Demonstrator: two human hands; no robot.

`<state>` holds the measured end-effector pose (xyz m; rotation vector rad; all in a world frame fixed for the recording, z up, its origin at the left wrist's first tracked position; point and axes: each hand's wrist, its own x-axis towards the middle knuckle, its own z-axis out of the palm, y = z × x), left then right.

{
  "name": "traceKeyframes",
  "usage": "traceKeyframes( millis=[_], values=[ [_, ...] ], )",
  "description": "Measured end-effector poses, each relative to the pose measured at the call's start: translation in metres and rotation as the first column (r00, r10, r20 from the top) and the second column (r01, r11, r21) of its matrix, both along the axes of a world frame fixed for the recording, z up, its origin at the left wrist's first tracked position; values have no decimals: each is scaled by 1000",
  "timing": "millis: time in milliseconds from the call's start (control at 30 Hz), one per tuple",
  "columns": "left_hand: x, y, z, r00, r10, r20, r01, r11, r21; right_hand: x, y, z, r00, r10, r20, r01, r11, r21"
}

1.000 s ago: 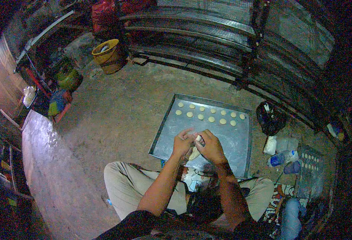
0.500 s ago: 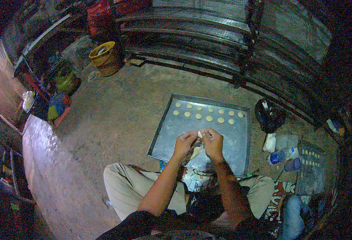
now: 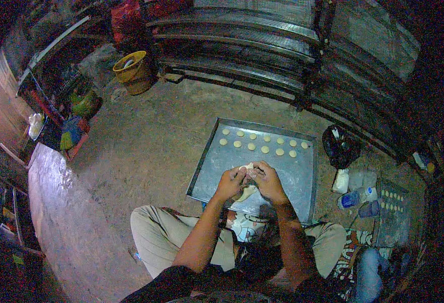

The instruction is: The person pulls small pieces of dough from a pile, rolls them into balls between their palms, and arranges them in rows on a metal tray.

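Note:
A wide metal tray point(image 3: 292, 187) lies on the floor in front of my crossed legs. Small round, pale dough pieces point(image 3: 265, 149) form two rows across its far part. Over the tray's middle, my left hand point(image 3: 229, 184) and my right hand point(image 3: 269, 184) meet, fingers bent and closed on a small pale piece of dough point(image 3: 249, 166) that shows between and above the fingertips. Beneath the hands, a longer lump of dough point(image 3: 247, 193) rests on the near part of the tray, partly hidden by the left hand. White powder dusts the tray around it.
Right of the tray are a black plastic bag point(image 3: 341, 146), a white packet point(image 3: 340, 181), a clear bottle with a blue label point(image 3: 351, 198) and a second tray point(image 3: 392, 224) with dough pieces. Dark racks point(image 3: 242, 48) stand beyond; a yellow bucket point(image 3: 133, 76) is at far left.
My fingers have shifted on the small dough piece, and the right hand now slants further over toward the left. More of the dough shows above the fingertips.

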<state>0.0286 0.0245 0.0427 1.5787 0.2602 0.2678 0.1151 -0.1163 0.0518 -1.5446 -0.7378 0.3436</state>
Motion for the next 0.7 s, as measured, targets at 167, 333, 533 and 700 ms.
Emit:
traceKeyframes(
  millis=[167,333,533,700],
  values=[
    [4,0,-27,999,-27,41,35,980,-194,-1,1,13,995,-27,-91,15,991,-136],
    [4,-2,-10,990,138,-30,-137,990,37,0,-1,12,983,-186,-11,179,959,-222],
    [2,-1,-1,933,359,18,-354,910,215,1,5,-20,971,-156,183,176,980,-98],
    [3,4,-9,970,232,67,-240,961,140,-2,9,-9,973,-113,-200,98,992,-85]
  ],
)
